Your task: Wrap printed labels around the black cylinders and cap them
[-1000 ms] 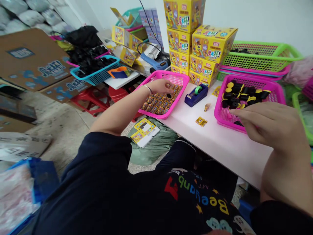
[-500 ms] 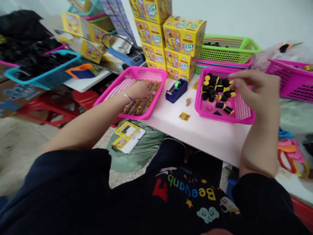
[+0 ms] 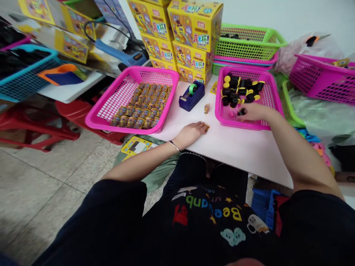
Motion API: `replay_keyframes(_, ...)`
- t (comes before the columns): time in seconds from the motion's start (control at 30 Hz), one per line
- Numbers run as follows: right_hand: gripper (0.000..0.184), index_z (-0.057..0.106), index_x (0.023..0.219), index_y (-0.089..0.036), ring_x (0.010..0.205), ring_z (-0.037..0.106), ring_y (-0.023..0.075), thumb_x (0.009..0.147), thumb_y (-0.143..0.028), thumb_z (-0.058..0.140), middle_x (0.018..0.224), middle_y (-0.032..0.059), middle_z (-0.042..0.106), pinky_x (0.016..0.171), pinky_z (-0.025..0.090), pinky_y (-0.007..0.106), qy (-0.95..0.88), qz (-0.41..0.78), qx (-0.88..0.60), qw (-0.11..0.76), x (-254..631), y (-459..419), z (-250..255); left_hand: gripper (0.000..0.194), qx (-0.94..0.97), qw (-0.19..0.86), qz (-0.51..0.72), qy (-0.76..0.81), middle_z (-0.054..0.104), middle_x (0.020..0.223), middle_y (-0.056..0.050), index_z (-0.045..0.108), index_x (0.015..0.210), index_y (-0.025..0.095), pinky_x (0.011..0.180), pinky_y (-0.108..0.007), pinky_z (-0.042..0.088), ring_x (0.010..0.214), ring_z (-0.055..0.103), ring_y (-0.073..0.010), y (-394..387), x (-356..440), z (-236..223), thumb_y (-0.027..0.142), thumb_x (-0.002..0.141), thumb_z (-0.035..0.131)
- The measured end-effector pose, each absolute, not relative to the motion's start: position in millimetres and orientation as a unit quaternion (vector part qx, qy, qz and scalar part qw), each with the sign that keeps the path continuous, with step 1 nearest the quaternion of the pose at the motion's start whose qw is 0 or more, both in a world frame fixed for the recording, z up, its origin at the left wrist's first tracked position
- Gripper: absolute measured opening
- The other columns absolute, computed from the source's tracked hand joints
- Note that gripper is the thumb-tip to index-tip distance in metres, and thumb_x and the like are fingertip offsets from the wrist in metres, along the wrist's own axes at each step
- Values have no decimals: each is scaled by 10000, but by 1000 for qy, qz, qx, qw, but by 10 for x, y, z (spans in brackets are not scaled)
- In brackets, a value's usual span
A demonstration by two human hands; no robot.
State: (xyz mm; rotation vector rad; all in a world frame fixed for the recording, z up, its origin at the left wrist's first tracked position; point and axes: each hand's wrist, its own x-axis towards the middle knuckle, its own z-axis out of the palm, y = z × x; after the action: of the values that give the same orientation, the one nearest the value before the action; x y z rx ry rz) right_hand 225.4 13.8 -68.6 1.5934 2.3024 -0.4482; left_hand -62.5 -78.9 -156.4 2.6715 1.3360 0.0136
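Observation:
My left hand point(image 3: 191, 134) lies on the white table with its fingers stretched out flat, the tips over a small yellow printed card point(image 3: 207, 128). The thumb is hidden. My right hand point(image 3: 254, 111) reaches into the front of the right pink basket point(image 3: 249, 125), fingertips closed on a small black cup point(image 3: 242, 111). Behind it lie several black cups with yellow lids point(image 3: 242, 91), tumbled together. A small pink piece point(image 3: 232, 115) is left of my right fingers. On the table, a small folded yellow paper piece point(image 3: 206, 108) stands between the hands.
A left pink basket point(image 3: 95, 123) holds rows of small wrapped brown-and-yellow cups point(image 3: 144, 105). Between the baskets stands a blue tape dispenser point(image 3: 192, 96). Stacked yellow boxes point(image 3: 194, 29) and a green basket point(image 3: 246, 46) rise behind. The table's front edge point(image 3: 222, 162) runs close to my lap.
My left hand has left the left basket and come down right onto the card. My right hand has moved down to the basket's front and closed on a black cup. The view has shifted.

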Motion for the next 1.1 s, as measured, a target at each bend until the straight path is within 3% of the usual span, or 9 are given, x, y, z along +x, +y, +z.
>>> replay_keyframes(0.1,450,660,1454,-135,887,782,251,1076,-368,581,1076,140,815,832,639,384,759,-133,637,-12,2315,19,-470,451,894,90,8,440,659,1569,-252,690,1450,65,1292,-465,535,1540,627,-303,-792,-686,-1506,121,1119,389)
replay_keyframes(0.2,391,667,1426,-190,1040,761,216,1058,-322,655,1251,126,779,927,650,365,721,-125,646,-216,2295,-133,-232,396,886,109,19,451,766,1429,-208,729,1395,94,1161,-377,620,1366,756,-269,-780,-707,-1445,117,1095,473)
replay_keyframes(0.37,423,593,1406,-296,849,743,118,1023,-384,749,1204,23,737,768,674,308,711,-263,465,-457,2215,-376,-57,266,857,154,43,489,881,1139,-49,833,1205,206,907,-228,630,953,844,-160,-649,-737,-1300,250,1078,604)
replay_keyframes(0.5,723,488,1243,-319,800,738,119,814,-761,866,1018,-46,748,730,652,304,729,-258,395,-496,2172,-535,-14,241,834,158,47,526,883,1052,-76,856,1085,178,818,-260,587,923,829,-192,-598,-795,-1157,321,1045,666)
replay_keyframes(0.6,736,512,1088,-292,877,755,142,740,-836,866,1002,-35,751,799,650,343,748,-239,382,-488,2193,-631,41,157,833,152,23,531,873,971,-97,872,988,183,831,-303,554,960,818,-243,-601,-793,-1121,249,965,731)
replay_keyframes(0.77,475,607,1070,-291,983,758,187,857,-575,922,1054,0,748,876,668,391,762,-211,377,-482,2301,-763,125,50,836,180,-21,518,823,747,-5,845,763,225,727,-270,511,767,754,-190,-501,-761,-1003,184,773,872)
replay_keyframes(0.9,220,668,1065,-363,1064,778,228,941,-258,816,1149,15,772,899,714,415,756,-206,401,-474,2337,-840,174,33,815,163,47,555,850,860,8,833,848,219,776,-262,525,829,749,-168,-431,-780,-648,251,846,841)
replay_keyframes(1.03,181,746,1133,-360,1083,790,247,967,-330,811,1196,26,786,954,730,447,750,-189,403,-490,2378,-849,172,141,770,235,235,545,828,912,-28,781,953,162,785,-284,580,846,773,-176,-454,-598,-225,271,889,844)
replay_keyframes(1.1,357,738,1168,-316,1097,788,243,903,-498,894,1151,28,768,959,729,439,741,-178,395,-513,2412,-843,158,186,777,266,286,494,812,920,-22,769,1077,170,789,-285,605,840,782,-170,-469,-420,-36,281,932,805)
